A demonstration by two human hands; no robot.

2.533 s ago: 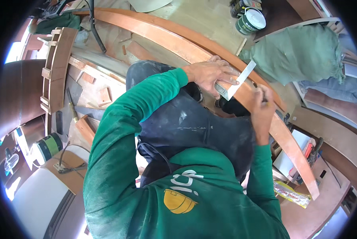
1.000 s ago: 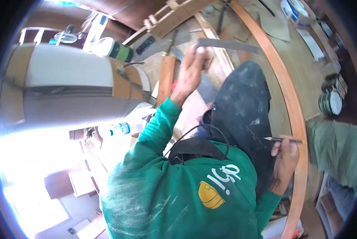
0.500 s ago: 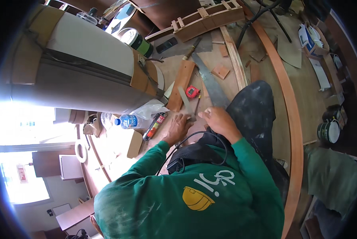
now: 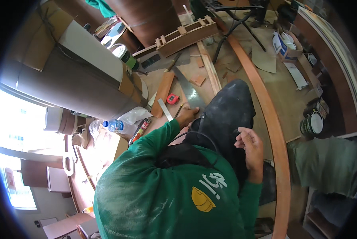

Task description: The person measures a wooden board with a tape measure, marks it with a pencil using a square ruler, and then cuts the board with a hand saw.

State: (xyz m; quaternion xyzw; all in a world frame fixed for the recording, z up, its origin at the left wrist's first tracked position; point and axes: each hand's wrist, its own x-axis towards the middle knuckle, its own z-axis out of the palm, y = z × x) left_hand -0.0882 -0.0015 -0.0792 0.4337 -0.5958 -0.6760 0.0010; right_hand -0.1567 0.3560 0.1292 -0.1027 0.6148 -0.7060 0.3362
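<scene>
My left hand [image 4: 187, 116] is down on the work board, fingers bent at the near end of a broad metal saw blade [image 4: 188, 87]. What is under those fingers is hidden. Close beside it lie a pencil [image 4: 179, 110] and a flat metal strip [image 4: 165, 110]. A red tape measure [image 4: 172, 98] sits just beyond, next to a reddish wooden board [image 4: 162, 93]. My right hand [image 4: 250, 145] is raised beside my dark-trousered knee, thumb and fingers drawn together. Something small and dark shows at its fingertips, too small to name.
A water bottle [image 4: 114, 126] and a sealant tube [image 4: 140, 130] lie to the left. A large wrapped cylinder [image 4: 74, 79] stands at the upper left. A slatted wooden frame [image 4: 188, 38] lies at the back. A long curved wooden strip [image 4: 266, 119] runs down the right, near a paint can [image 4: 312, 123].
My hands were close together near the metal strip. The right hand has moved right and up beside the knee; the left has shifted toward the saw blade. The view has turned slightly.
</scene>
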